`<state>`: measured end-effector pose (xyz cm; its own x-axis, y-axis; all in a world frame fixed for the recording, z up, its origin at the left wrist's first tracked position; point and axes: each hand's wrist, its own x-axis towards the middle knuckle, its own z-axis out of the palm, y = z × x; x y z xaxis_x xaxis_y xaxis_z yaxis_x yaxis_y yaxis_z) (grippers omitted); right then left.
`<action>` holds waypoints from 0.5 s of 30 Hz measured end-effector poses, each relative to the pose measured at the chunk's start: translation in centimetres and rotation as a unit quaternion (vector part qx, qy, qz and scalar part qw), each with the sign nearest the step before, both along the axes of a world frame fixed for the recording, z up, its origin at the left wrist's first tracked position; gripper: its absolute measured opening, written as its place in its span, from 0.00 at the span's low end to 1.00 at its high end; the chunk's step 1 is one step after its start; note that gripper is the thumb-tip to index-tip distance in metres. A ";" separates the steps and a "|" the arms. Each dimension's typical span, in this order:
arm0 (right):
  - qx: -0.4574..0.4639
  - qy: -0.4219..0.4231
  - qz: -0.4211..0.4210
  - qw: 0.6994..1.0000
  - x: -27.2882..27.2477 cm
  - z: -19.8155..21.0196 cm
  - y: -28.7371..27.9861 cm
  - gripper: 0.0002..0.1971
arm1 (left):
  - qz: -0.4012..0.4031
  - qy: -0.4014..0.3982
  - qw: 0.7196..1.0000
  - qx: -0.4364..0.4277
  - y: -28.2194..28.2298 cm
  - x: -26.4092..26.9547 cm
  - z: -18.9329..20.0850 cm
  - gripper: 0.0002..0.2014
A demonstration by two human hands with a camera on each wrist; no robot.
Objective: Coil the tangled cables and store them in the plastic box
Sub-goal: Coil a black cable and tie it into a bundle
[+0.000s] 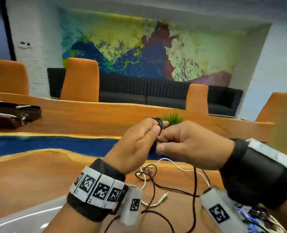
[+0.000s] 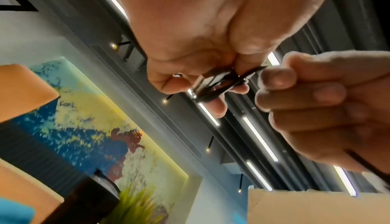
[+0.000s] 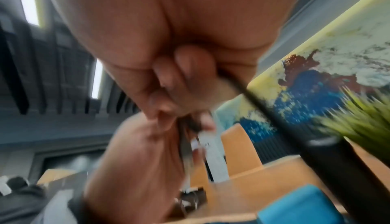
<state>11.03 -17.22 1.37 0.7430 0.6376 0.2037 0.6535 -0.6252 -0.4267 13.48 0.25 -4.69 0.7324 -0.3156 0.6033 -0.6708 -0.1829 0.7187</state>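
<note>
Both hands are up above the wooden table (image 1: 38, 175) working a small black coiled cable (image 1: 159, 126). The left hand (image 1: 136, 145) pinches the loops, and the right hand (image 1: 195, 145) pinches the same bundle from the other side. Loose dark and white cables (image 1: 156, 184) lie tangled on the table underneath.

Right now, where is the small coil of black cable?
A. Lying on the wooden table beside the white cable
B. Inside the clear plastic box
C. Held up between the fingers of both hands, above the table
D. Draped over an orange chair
C: the small coil of black cable is pinched between the left hand and the right hand, raised above the wooden table, where the white cable lies loose.
</note>
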 end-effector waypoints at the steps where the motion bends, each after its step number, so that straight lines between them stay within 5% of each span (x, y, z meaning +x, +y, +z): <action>1: 0.024 -0.033 -0.004 0.999 0.0 1.4 -0.1 0.08 | 0.009 0.005 1.000 -0.003 0.1 -0.1 0.1 0.14; 4: 0.196 -0.074 -0.031 0.977 1.2 4.3 -1.0 0.06 | -0.027 0.073 0.995 -0.056 0.3 -0.6 0.5 0.19; 7: 0.312 -0.073 -0.104 0.942 3.6 3.4 -1.1 0.07 | -0.144 0.129 0.971 -0.144 0.0 -1.3 1.0 0.17; 10: 0.189 -0.010 -0.125 0.974 4.2 -1.2 -0.6 0.07 | -0.201 0.163 0.924 -0.283 -0.2 -1.3 1.5 0.14; 13: 0.020 0.005 -0.075 0.997 2.0 -3.4 0.2 0.09 | -0.071 0.091 0.973 -0.198 0.2 -0.7 1.0 0.15; 15: 0.003 -0.026 -0.072 0.997 1.1 -1.8 0.1 0.10 | -0.006 0.047 0.994 -0.098 0.3 -0.4 0.6 0.14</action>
